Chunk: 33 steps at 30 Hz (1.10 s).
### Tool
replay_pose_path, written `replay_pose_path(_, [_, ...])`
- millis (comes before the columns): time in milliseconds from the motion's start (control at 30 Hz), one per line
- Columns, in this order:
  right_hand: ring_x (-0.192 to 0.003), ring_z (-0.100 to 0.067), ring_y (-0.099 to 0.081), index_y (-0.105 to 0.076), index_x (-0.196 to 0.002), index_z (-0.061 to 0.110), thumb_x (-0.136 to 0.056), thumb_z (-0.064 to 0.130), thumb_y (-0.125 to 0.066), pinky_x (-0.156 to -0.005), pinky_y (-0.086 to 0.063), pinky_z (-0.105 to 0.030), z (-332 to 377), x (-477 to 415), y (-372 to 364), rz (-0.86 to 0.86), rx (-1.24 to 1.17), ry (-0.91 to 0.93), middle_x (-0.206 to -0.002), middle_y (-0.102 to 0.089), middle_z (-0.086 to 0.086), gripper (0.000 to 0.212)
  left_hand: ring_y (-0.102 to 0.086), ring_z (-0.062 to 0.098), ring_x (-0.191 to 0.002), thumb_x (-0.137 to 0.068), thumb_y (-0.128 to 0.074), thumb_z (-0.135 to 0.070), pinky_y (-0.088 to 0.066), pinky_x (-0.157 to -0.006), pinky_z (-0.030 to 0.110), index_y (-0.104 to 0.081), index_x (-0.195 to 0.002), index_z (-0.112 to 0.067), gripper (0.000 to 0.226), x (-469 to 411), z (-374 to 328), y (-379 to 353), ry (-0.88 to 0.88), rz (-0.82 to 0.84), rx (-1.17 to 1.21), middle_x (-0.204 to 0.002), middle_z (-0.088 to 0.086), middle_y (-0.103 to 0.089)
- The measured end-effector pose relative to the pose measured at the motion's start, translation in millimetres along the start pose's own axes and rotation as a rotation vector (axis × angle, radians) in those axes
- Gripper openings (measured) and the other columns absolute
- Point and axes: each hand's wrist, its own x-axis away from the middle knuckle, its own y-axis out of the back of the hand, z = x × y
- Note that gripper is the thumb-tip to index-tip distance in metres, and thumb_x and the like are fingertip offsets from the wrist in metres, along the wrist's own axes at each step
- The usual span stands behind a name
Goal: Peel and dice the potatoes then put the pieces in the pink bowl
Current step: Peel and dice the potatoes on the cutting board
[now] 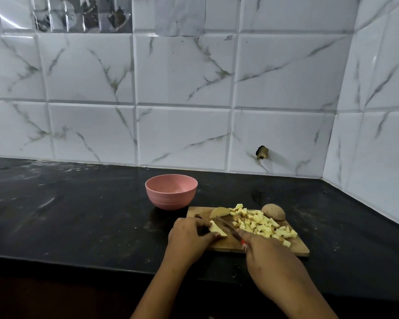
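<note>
A wooden cutting board [230, 245] lies on the black counter. My left hand [189, 238] holds a pale potato piece [217, 230] down on the board's left side. My right hand [265, 252] grips a knife [227, 227] whose blade lies right beside that piece. A heap of several diced potato cubes [260, 223] covers the board's right half. A cut potato half [219, 212] rests at the board's far edge. One unpeeled brown potato [274, 211] sits at the far right corner. The pink bowl [171, 191] stands just behind the board's left corner, and I see nothing inside it.
The black counter [78, 215] stretches left and right of the board, with its front edge near my forearms. White marble-pattern tiled walls [182, 100] close off the back and the right side. A dark hole [262, 153] marks a back tile.
</note>
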Motion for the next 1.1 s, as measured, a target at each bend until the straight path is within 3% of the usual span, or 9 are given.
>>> replay_pose_path(67, [-0.076,-0.007,-0.051,-0.019,-0.15,0.041,-0.103,0.021,-0.036,-0.056,-0.038,-0.02,2,-3,0,-0.025,0.006,0.016,-0.107,-0.056,0.004,0.054,-0.044,0.008,-0.116,-0.078,-0.068,-0.05,-0.041,-0.1,0.031,-0.063,-0.12,-0.03,0.046,2,-2,1,0.014,0.018,-0.007,-0.122,-0.007,-0.053])
replay_pose_path(167, [-0.069,-0.006,-0.045,-0.02,-0.15,0.041,-0.101,0.019,-0.038,-0.052,-0.034,-0.019,7,-5,-1,-0.03,0.055,0.032,-0.097,-0.051,0.006,0.056,-0.046,0.007,-0.114,-0.079,-0.067,-0.051,-0.043,-0.097,0.032,-0.064,-0.117,-0.03,0.044,3,-5,1,0.023,0.019,-0.019,-0.122,-0.008,-0.054])
replay_pose_path(267, [-0.075,-0.008,-0.05,-0.025,-0.148,0.041,-0.1,0.018,-0.04,-0.059,-0.041,-0.022,11,-4,-2,-0.031,0.097,0.08,-0.097,-0.053,0.005,0.056,-0.046,0.007,-0.113,-0.078,-0.068,-0.052,-0.045,-0.094,0.03,-0.065,-0.114,-0.032,0.041,3,-5,0,0.025,-0.006,-0.027,-0.121,-0.009,-0.055])
replay_pose_path(433, [-0.084,-0.011,-0.054,-0.03,-0.147,0.039,-0.099,0.016,-0.041,-0.067,-0.044,-0.026,18,-7,-2,-0.034,0.123,0.09,-0.107,-0.058,0.002,0.054,-0.033,0.007,-0.12,-0.081,-0.064,-0.051,-0.032,-0.085,0.022,-0.061,-0.117,-0.034,0.04,6,-4,1,-0.006,-0.001,-0.039,-0.121,-0.011,-0.051])
replay_pose_path(600, [-0.109,-0.015,-0.056,-0.021,-0.151,0.03,-0.099,0.012,-0.044,-0.079,-0.042,-0.026,32,-11,-2,0.011,0.197,0.118,-0.127,-0.054,-0.002,0.06,-0.038,0.01,-0.116,-0.085,-0.057,-0.053,-0.036,-0.091,0.027,-0.062,-0.117,-0.035,0.037,8,-7,2,-0.019,-0.025,-0.123,-0.121,-0.012,-0.055])
replay_pose_path(867, [-0.113,-0.018,-0.055,-0.025,-0.15,0.025,-0.099,0.011,-0.043,-0.085,-0.042,-0.027,27,-1,-7,0.061,0.174,0.107,-0.13,-0.053,-0.005,0.055,-0.041,0.013,-0.115,-0.085,-0.054,-0.057,-0.034,-0.094,0.031,-0.061,-0.117,-0.037,0.038,14,-13,3,0.009,-0.045,-0.227,-0.121,-0.01,-0.056])
replay_pose_path(1000, [-0.121,-0.02,-0.05,-0.011,-0.153,0.031,-0.099,0.013,-0.044,-0.095,-0.043,-0.032,19,17,-6,0.088,0.14,0.094,-0.139,-0.047,-0.006,0.066,-0.041,0.014,-0.114,-0.088,-0.051,-0.056,-0.035,-0.094,0.032,-0.06,-0.12,-0.034,0.039,20,-14,3,0.02,-0.067,-0.243,-0.119,-0.009,-0.056])
replay_pose_path(1100, [-0.12,-0.016,-0.052,-0.019,-0.15,0.04,-0.101,0.021,-0.039,-0.096,-0.044,-0.031,2,27,1,0.059,0.046,0.069,-0.141,-0.047,0.001,0.056,-0.04,0.016,-0.115,-0.092,-0.045,-0.051,-0.034,-0.095,0.034,-0.058,-0.123,-0.029,0.04,23,-17,2,0.021,-0.087,-0.317,-0.122,-0.006,-0.055])
